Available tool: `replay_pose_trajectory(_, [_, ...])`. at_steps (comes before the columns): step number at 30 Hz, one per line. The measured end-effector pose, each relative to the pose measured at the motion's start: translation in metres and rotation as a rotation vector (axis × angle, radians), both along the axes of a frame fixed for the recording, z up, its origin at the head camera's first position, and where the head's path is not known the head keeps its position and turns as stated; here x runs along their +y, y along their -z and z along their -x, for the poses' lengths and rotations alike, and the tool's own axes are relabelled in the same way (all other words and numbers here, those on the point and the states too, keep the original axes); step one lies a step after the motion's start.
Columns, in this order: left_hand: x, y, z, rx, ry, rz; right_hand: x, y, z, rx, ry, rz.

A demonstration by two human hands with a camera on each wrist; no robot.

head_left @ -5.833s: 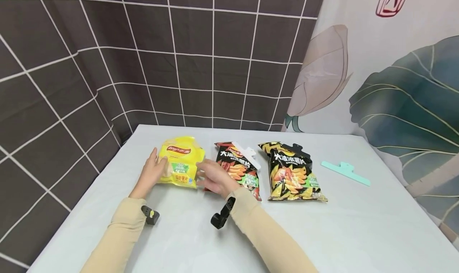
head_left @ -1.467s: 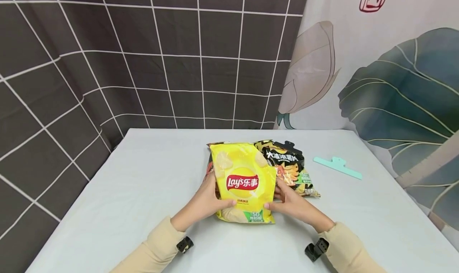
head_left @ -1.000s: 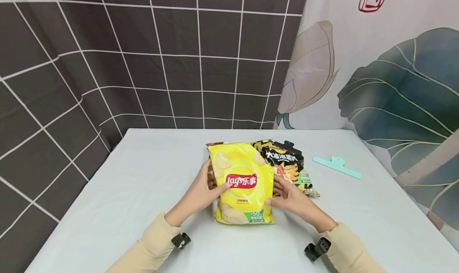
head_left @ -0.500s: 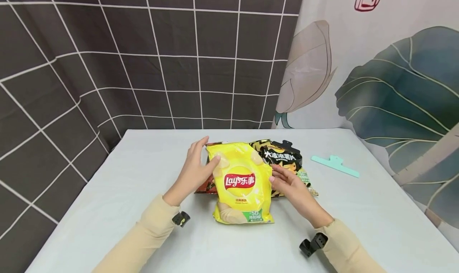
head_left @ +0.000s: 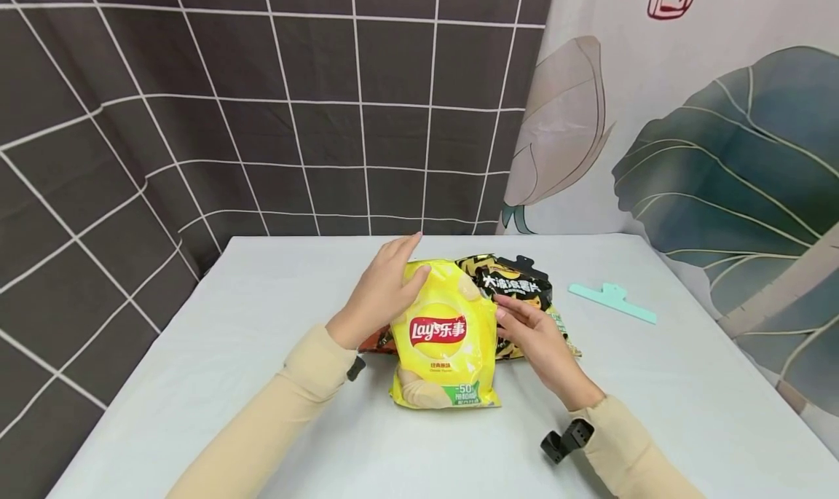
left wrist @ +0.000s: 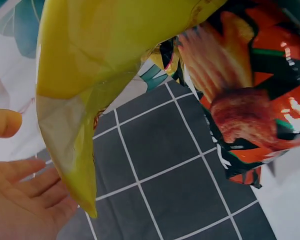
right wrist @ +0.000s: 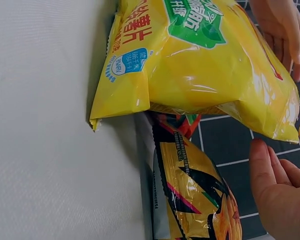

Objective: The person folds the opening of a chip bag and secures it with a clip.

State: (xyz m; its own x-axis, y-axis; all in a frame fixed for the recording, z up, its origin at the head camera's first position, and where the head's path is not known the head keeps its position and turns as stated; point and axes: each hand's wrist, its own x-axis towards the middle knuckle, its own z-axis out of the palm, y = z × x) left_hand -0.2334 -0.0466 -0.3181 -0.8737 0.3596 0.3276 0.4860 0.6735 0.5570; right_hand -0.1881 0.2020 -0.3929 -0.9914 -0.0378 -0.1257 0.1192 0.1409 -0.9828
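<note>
A yellow Lay's potato chip bag (head_left: 442, 353) stands tilted back at mid-table, front facing me. My left hand (head_left: 380, 288) is at its upper left corner, thumb over the front, fingers extended beyond the top edge. In the left wrist view, that hand's fingertips lie right at the yellow bag's edge (left wrist: 65, 100). My right hand (head_left: 540, 346) is beside the upper right edge, fingers loosely bent. The right wrist view has its thumb and fingertips (right wrist: 260, 155) close around the bag's corner, not closed on it.
Behind the yellow bag lies a red-and-black chip bag (head_left: 379, 342), mostly hidden. To its right is a black-and-gold chip bag (head_left: 518, 288) with a black clip (head_left: 523, 267) on its top. A mint-green bag clip (head_left: 612, 301) lies farther right on the white table (head_left: 275, 280).
The yellow bag has come from the left to the centre, before the red-and-black bag. Lately both hands have let go of its sides; the left has risen and moved right across its top corner.
</note>
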Motion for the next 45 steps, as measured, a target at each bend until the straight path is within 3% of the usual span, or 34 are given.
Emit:
replay_pose_trajectory(7, [0.013,-0.004,0.004,0.031,0.033,0.100,-0.003,-0.001,0.003,-0.006,0.021,0.007])
replay_pose_trajectory(18, [0.024,0.001,0.009,0.048,0.063,0.142,-0.010,-0.003,0.003,0.002,0.060,-0.019])
replay_pose_trajectory(30, [0.026,0.007,0.012,0.061,0.071,0.038,-0.013,0.001,0.004,-0.022,0.123,0.032])
replay_pose_trajectory(45, [0.025,0.010,0.014,0.117,0.103,-0.027,-0.013,0.006,0.000,0.057,0.149,0.032])
